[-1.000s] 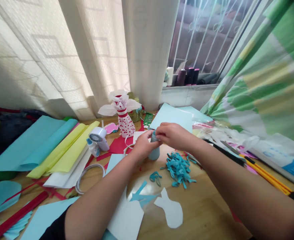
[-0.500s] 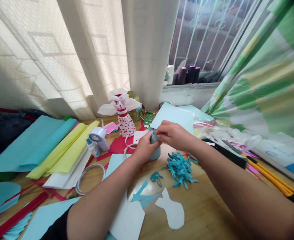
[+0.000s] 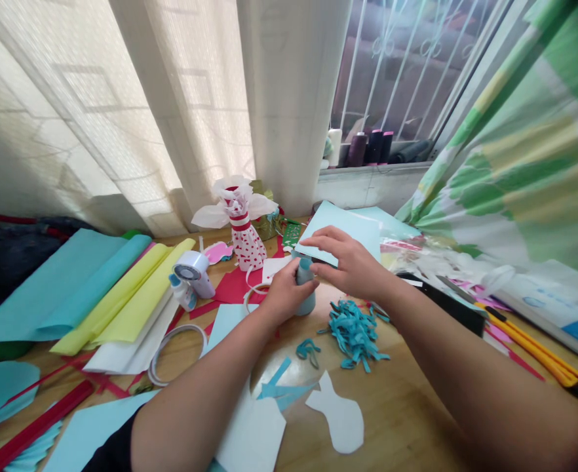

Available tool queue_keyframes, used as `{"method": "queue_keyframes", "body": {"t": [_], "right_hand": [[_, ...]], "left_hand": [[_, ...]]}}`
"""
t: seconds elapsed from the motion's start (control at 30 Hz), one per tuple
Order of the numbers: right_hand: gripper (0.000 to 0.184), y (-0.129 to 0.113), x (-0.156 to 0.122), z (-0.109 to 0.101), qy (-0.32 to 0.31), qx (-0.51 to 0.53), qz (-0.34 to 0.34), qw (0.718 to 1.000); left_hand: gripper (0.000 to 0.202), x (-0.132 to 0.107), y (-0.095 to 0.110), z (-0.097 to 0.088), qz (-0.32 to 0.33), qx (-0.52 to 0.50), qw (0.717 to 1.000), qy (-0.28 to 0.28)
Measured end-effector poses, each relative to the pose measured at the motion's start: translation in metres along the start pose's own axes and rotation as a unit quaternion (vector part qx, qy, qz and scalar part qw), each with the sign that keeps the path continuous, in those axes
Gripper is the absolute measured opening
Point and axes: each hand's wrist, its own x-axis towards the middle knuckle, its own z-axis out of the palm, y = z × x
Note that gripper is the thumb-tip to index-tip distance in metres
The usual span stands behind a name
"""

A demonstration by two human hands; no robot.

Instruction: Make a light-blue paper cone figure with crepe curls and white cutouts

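Note:
My left hand (image 3: 286,293) grips a small pale blue bottle-shaped object (image 3: 305,295) around its middle, and the object stands on the wooden table (image 3: 407,406). My right hand (image 3: 348,262) hovers just right of the object's top, its fingers spread and holding nothing. Those fingertips lie over a sheet of pale blue card (image 3: 341,226). A loose pile of teal paper strips (image 3: 354,333) lies below my right hand. The object's lower part shows between my hands.
A red-dotted paper dress figure (image 3: 244,242) and a white tape dispenser (image 3: 193,272) stand left of my hands. Coloured paper sheets (image 3: 67,288) lie at the left, and a white cut-out (image 3: 339,416) lies in front. Yellow-handled tools (image 3: 529,354) and a black strip lie at the right.
My right hand has let go of the top of the blue object and moved up and to the right, with its fingers opening. My left hand stays around the object.

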Motion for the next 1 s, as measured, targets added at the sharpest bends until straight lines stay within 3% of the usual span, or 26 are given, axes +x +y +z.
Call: {"method": "queue_keyframes", "body": {"t": [0.13, 0.27, 1.0], "right_hand": [[0.056, 0.000, -0.013, 0.013, -0.037, -0.031, -0.043, 0.998], [0.063, -0.001, -0.018, 0.024, -0.055, -0.044, -0.029, 0.997], [0.068, 0.003, -0.020, 0.025, -0.078, -0.029, -0.002, 0.997]], "left_hand": [[0.032, 0.001, 0.000, 0.000, 0.002, -0.028, 1.000, 0.001], [0.040, 0.001, -0.001, 0.002, -0.001, -0.050, 0.999, 0.002], [0.035, 0.000, -0.003, 0.001, -0.029, -0.096, 0.995, -0.008]]}}
